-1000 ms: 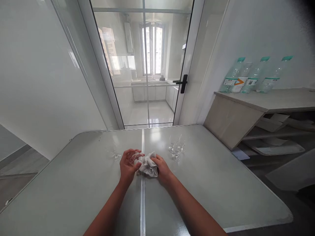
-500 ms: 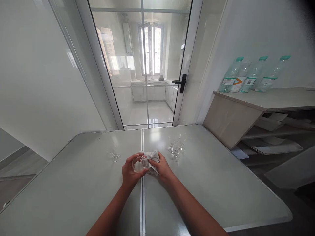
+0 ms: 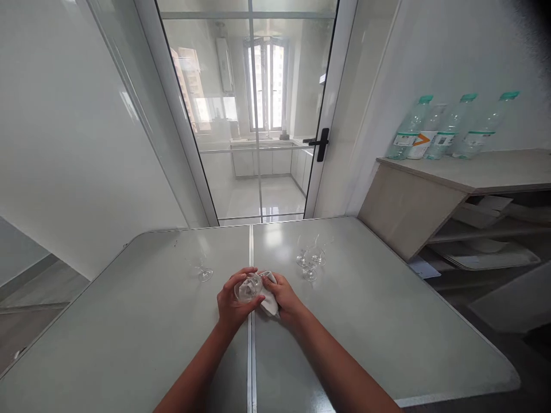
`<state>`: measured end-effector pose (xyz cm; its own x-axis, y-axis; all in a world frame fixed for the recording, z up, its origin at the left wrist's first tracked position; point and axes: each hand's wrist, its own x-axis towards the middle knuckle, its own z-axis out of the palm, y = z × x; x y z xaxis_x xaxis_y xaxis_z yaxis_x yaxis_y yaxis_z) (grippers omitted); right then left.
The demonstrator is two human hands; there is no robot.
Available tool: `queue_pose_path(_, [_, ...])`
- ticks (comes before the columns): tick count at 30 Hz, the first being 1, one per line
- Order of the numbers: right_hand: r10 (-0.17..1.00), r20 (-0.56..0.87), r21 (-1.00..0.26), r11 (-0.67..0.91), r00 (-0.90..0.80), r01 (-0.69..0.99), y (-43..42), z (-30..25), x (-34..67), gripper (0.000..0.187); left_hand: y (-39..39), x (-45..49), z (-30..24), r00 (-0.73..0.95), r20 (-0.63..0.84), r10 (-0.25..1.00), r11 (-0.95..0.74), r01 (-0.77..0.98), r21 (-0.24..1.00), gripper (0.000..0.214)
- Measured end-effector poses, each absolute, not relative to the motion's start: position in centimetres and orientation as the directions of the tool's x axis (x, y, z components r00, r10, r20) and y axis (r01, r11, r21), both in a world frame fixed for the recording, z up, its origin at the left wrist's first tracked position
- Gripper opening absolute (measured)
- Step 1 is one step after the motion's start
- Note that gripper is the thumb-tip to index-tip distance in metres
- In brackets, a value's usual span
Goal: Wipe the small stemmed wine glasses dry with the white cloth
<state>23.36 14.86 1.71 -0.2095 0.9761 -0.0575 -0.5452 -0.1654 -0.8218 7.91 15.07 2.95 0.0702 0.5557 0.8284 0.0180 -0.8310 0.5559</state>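
Above the table's middle seam, my left hand (image 3: 235, 298) curls around the bowl of a clear stemmed glass (image 3: 247, 288), thumb below and fingers above. The glass is tilted on its side. My right hand (image 3: 284, 295) is closed on a white cloth (image 3: 269, 303), pressed against the glass at its right end. Part of the cloth shows through the clear glass. The right fingertips are partly hidden by the cloth.
A stemmed glass (image 3: 205, 274) stands left of my hands, and several more glasses (image 3: 309, 273) cluster to the right on the grey table (image 3: 150, 321). A shelf unit (image 3: 413, 195) with plastic bottles (image 3: 443, 137) adjoins the table's right side. A glass door (image 3: 279, 189) is behind.
The glass has turned in my left hand, its round opening now more toward me. The cloth has shifted lower in my right hand. The view has moved slightly.
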Motion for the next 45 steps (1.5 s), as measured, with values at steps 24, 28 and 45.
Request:
queue_pose_path(24, [0.928,0.362,-0.918,0.338,0.087,0.209,13.5,3.6,24.4,0.015,15.1,7.4,4.5,-0.145,0.517,0.843,-0.536,-0.153,0.831,0.046])
queue_pose_path(28, [0.906,0.402,-0.869,0.424,-0.136,0.257,13.0,3.5,23.8,0.031,15.4,7.4,3.9,-0.046,0.473,0.880,-0.472,-0.208,0.857,0.045])
queue_pose_path(45, [0.897,0.437,-0.759,0.409,-0.068,0.506,9.7,6.7,27.5,0.009,16.2,7.4,2.3,-0.186,0.523,0.832,-0.536,-0.024,0.844,0.041])
